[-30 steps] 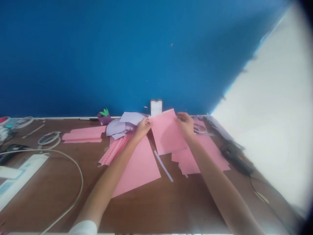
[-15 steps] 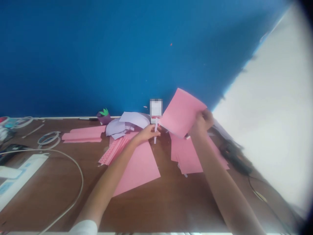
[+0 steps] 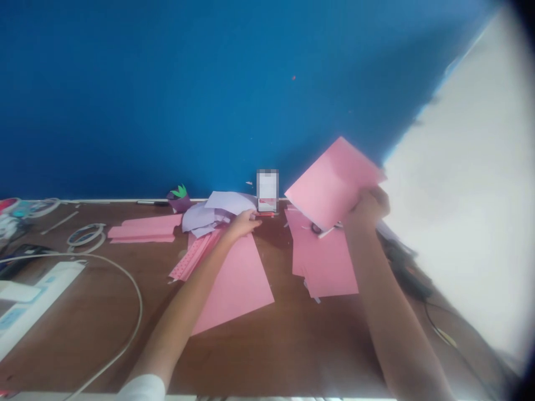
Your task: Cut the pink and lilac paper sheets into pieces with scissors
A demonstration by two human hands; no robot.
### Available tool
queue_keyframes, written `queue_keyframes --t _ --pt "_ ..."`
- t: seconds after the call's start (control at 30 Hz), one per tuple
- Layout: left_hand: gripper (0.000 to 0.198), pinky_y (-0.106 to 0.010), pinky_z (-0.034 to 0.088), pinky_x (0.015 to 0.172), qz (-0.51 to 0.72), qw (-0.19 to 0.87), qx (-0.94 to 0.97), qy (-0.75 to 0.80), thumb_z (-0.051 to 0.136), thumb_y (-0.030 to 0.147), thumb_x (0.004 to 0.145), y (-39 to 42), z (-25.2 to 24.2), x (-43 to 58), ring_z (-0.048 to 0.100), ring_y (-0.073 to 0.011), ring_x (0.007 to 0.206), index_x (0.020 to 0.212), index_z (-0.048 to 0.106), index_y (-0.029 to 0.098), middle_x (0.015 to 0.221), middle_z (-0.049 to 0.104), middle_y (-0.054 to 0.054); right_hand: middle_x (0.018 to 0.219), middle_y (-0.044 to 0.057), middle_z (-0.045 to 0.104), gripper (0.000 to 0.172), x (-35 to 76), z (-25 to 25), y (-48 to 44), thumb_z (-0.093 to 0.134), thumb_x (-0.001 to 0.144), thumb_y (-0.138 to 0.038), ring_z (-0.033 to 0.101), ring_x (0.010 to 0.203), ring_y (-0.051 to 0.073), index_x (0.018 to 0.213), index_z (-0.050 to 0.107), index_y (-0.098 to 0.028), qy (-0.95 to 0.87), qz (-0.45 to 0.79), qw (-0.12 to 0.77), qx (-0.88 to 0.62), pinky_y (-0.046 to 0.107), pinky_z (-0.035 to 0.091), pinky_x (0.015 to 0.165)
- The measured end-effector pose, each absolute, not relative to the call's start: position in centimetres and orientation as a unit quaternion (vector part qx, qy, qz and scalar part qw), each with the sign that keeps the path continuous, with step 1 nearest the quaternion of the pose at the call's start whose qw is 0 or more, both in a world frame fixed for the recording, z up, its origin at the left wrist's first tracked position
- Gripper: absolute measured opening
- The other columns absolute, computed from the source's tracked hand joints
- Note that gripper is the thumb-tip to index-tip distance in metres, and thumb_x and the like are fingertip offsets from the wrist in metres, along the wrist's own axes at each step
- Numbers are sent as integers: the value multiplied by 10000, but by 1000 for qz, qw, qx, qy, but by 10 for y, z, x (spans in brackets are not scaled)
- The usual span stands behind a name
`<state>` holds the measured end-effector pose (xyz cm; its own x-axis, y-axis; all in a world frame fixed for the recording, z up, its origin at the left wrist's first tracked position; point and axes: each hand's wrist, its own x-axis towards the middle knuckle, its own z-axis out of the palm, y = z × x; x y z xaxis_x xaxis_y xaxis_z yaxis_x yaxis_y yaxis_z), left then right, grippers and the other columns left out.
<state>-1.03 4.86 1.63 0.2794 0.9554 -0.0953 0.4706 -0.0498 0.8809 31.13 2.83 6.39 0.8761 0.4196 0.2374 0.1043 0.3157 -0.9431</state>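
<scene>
My right hand (image 3: pixel 370 207) grips a pink paper sheet (image 3: pixel 334 184) by its lower right part and holds it tilted above the table. Beneath that sheet, more pink paper (image 3: pixel 321 264) lies flat, with a small dark ring and a white strip (image 3: pixel 330 230) partly showing on it. My left hand (image 3: pixel 244 224) reaches to the back of the table, thumb and fingers apart, with nothing visible in it. Close by are crumpled lavender papers (image 3: pixel 229 203) and a large pink sheet (image 3: pixel 240 284) under my forearm. A phone-like upright object (image 3: pixel 267 190), its face blurred out, stands just beyond.
Folded pink paper (image 3: pixel 144 228), tape rolls (image 3: pixel 86 236) and a purple paper piece with a green top (image 3: pixel 179 199) are at left. A white power strip (image 3: pixel 39 303) and its looping cable (image 3: pixel 140 306) lie nearer. Dark cables (image 3: pixel 409 278) run along the right edge.
My right hand has moved right and slightly up with the pink sheet. The white strip at my left fingers is gone from there, and that hand has shifted slightly left.
</scene>
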Motion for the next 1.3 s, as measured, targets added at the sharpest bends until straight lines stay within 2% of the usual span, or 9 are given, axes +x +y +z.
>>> queue_keyframes --t 0.07,0.17,0.27,0.37,0.53,0.67,0.9,1.13,1.3 --pt "462 -222 407 530 291 481 663 494 679 301 689 50 17 -12 568 -119 587 1122 566 186 833 633 -35 868 38 571 230 309 64 29 503 697 -229 581 762 189 927 515 -225 -202 139 802 -545 323 488 572" --pt "404 -218 411 547 296 518 637 487 674 270 694 54 19 -16 570 -115 606 1068 591 142 811 637 -53 762 -7 559 201 298 64 30 556 645 -201 567 690 144 845 537 -196 -174 184 833 -492 270 477 547" --pt "316 -206 365 506 284 521 637 492 639 321 736 55 22 -20 549 -105 578 977 626 117 780 647 -66 703 -32 557 192 286 64 30 582 598 -163 548 640 115 787 556 -181 -162 216 844 -464 232 463 519" --pt "376 -208 325 470 282 519 645 484 586 433 778 52 28 -20 556 -113 566 979 633 118 802 664 -86 678 -32 584 241 278 63 27 600 552 -119 558 623 114 788 588 -167 -173 281 827 -455 225 464 516" --pt "562 -244 415 569 299 624 610 387 471 596 806 45 41 -11 624 -165 697 1088 605 129 898 678 -120 687 -7 645 309 270 64 18 675 528 -133 594 622 145 832 634 -170 -279 484 679 -475 257 483 540" --pt "656 -302 470 678 320 688 560 333 409 661 800 37 42 -1 636 -211 809 1145 590 133 952 679 -130 698 10 650 286 256 62 11 644 561 -128 598 636 151 842 657 -183 -390 546 530 -518 253 475 552" --pt "581 -350 459 866 384 602 605 351 754 393 646 30 24 9 612 -246 977 1136 616 112 1063 671 -120 600 -4 562 383 242 37 17 566 598 -147 499 507 124 975 619 -193 -431 431 449 -653 214 332 427" --pt "533 -374 467 860 357 600 620 359 747 374 649 32 5 15 626 -258 959 1092 650 93 1066 672 -136 907 83 629 319 232 42 14 475 685 -151 563 802 211 979 598 -175 -600 39 512 -614 327 437 708" --pt "404 -352 435 884 353 552 666 356 670 404 724 32 3 18 605 -243 976 997 692 107 959 696 -100 880 63 656 188 200 45 4 485 787 -172 586 789 180 910 627 -184 -754 120 425 -486 288 440 719"
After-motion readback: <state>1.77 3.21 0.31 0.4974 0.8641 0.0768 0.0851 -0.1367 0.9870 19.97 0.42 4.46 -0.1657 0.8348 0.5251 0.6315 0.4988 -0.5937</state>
